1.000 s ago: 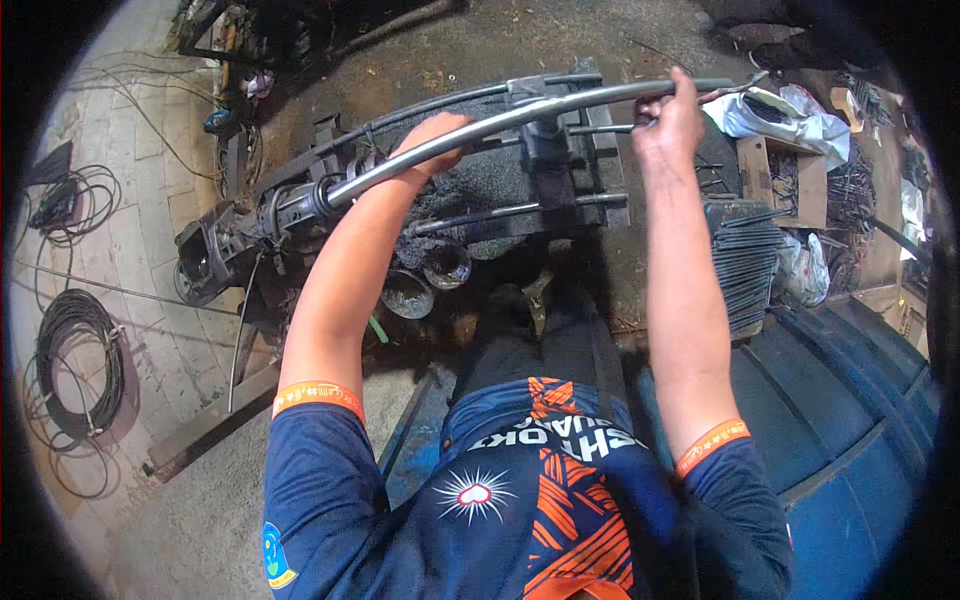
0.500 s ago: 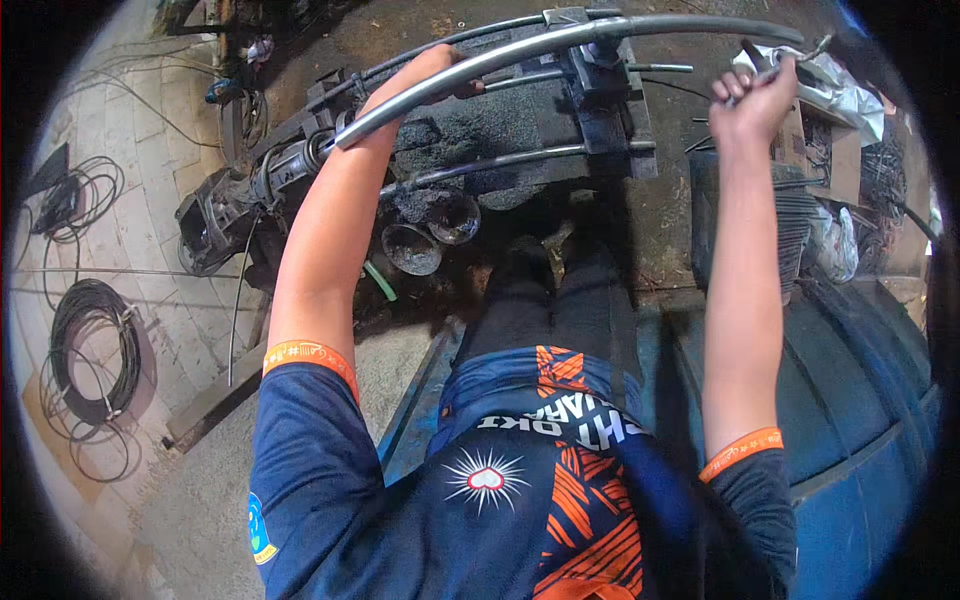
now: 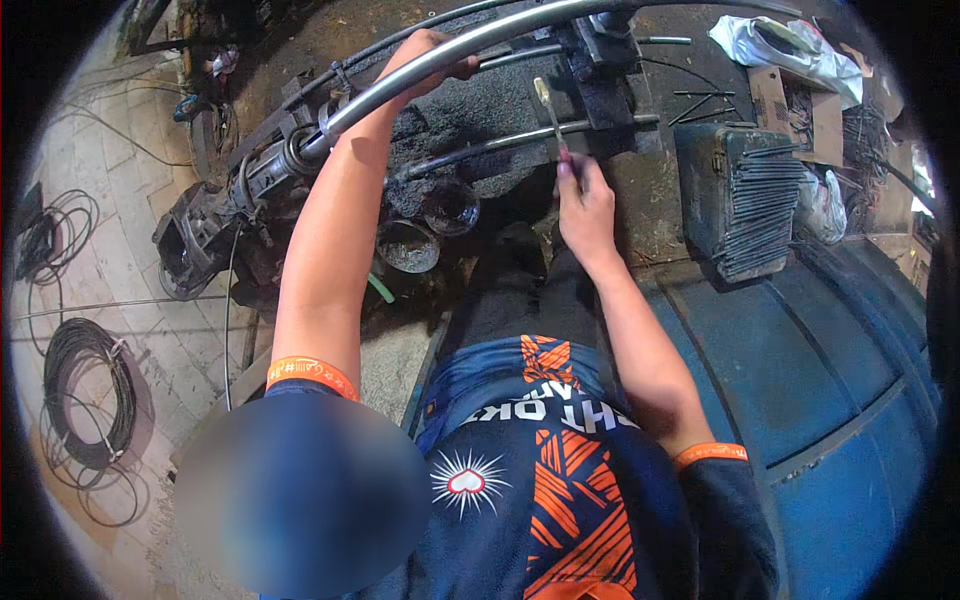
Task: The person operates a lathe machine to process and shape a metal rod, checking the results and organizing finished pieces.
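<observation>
Right hand: slim pale-tipped tool pinched at its near end, tip aimed far over the near rod. Only a short length looks gripped, so if the rod or the dark metal block is struck, the tool could be twisted loose and dropped.

Left hand: mostly tucked behind the long steel pipe. Whether the pipe is gripped or merely steadied cannot be told. Left forearm is crossed by the pipe's left end. If the pipe is rolled or let slip, the hand could be trapped against the metalwork below; bare skin is unprotected.

Pipe is run from the left clamp rings to far right, over the block. Fixing at the block can't be made out; if loose, the end could be swung.

Further out: a dropped tool could be lost by the metal bowls. Rod bundle at right could be knocked by a wide arm swing. At left, feet could be caught in the cable coil.
</observation>
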The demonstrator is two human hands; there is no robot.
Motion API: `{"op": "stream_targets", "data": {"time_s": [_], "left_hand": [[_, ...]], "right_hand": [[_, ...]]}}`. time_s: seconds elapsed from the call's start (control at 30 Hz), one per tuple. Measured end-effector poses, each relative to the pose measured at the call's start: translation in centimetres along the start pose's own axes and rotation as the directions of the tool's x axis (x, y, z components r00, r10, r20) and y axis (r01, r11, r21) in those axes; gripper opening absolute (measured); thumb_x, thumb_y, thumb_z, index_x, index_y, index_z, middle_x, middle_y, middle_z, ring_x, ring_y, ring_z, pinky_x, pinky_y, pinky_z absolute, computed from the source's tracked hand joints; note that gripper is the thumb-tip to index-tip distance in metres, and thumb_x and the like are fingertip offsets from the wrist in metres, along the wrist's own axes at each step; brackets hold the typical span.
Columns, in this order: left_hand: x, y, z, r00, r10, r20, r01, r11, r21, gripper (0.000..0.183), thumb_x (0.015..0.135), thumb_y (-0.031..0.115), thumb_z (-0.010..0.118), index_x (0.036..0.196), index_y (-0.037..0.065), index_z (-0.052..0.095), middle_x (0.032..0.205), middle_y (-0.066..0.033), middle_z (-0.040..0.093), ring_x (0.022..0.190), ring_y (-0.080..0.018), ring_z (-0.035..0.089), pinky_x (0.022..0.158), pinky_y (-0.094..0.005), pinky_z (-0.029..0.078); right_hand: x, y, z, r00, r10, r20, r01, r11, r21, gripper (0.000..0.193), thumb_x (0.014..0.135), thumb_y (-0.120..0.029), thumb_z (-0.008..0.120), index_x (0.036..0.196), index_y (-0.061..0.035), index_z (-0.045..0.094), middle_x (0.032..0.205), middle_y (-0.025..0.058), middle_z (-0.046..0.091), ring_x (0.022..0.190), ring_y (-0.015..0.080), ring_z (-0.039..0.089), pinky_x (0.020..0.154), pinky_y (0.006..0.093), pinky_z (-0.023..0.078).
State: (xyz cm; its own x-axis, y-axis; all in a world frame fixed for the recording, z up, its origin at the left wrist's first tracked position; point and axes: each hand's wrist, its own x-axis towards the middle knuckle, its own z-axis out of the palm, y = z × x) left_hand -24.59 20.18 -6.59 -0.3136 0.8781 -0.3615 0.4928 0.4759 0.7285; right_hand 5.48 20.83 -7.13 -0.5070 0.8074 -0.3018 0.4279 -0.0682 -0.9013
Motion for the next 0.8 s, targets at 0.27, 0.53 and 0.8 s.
{"op": "stream_targets", "data": {"time_s": [0.27,0.53,0.8], "left_hand": [[0.0,-2.6,0.3,0.993,0.111,-0.038,-0.118,0.955,-0.273,0.020,0.087,0.019,0.067,0.094,0.001,0.072,0.069,-0.0036,0.063,0.063,-0.0102,0.055,0.061,-0.0283,0.045],[0.3,-1.8,-2.0,0.988,0.099,0.119,-0.052,0.937,-0.346,0.012,0.075,0.016,0.069,0.075,0.004,0.068,0.067,0.0015,0.059,0.062,-0.0069,0.049,0.054,-0.0263,0.038],[-0.5,0.5,-1.8,0.971,-0.233,0.058,0.240,0.949,-0.203,0.014,0.077,0.018,0.070,0.078,0.004,0.070,0.070,0.0022,0.060,0.065,-0.0074,0.050,0.057,-0.0254,0.040]], "right_hand": [[1.7,-1.3,1.4,0.997,-0.053,0.057,0.055,0.998,-0.042,0.032,0.098,-0.019,0.051,0.127,-0.0050,0.055,0.080,0.0086,0.064,0.069,0.0134,0.060,0.069,0.0283,0.048],[1.3,-2.2,2.8,0.993,-0.062,0.104,0.066,0.997,-0.033,0.038,0.097,-0.016,0.050,0.134,-0.0118,0.050,0.100,0.0148,0.069,0.078,0.0243,0.068,0.076,0.0347,0.051],[1.0,-2.1,3.2,0.991,0.044,0.126,-0.035,0.997,-0.066,0.037,0.096,-0.017,0.051,0.133,-0.0134,0.048,0.096,0.0176,0.068,0.080,0.0289,0.068,0.075,0.0369,0.051]]}}
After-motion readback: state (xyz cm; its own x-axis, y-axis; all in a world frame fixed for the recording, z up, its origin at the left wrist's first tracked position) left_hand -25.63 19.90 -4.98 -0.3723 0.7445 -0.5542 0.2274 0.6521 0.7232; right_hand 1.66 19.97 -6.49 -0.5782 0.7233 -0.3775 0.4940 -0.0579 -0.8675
